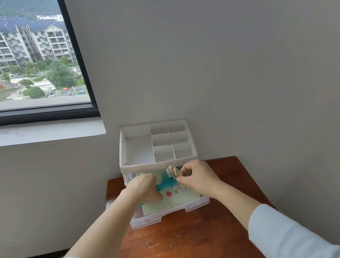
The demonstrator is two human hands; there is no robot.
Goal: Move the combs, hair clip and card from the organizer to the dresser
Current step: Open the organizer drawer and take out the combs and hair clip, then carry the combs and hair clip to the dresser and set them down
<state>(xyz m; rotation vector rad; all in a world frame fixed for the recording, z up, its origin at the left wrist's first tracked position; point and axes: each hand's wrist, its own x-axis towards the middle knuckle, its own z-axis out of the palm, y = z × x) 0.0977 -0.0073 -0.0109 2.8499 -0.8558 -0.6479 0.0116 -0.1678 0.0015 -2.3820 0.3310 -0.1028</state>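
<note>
A white organizer (125, 155) stands at the back of the brown wooden dresser (188, 243), its clear lower drawer (170, 212) pulled out. In the drawer lies a pale green card (173, 201) with a cartoon print. A teal comb (164, 183) rests across the card. My left hand (144, 187) is closed on the comb's handle end. My right hand (198, 178) pinches a white and yellow hair clip (172, 171) just above the drawer's back. A second comb is not clearly visible.
The organizer's top tray (137, 151) has several bare compartments. Grey walls close in behind and to the right. A window (23, 60) and its sill sit to the left. The dresser top in front of the drawer is scratched.
</note>
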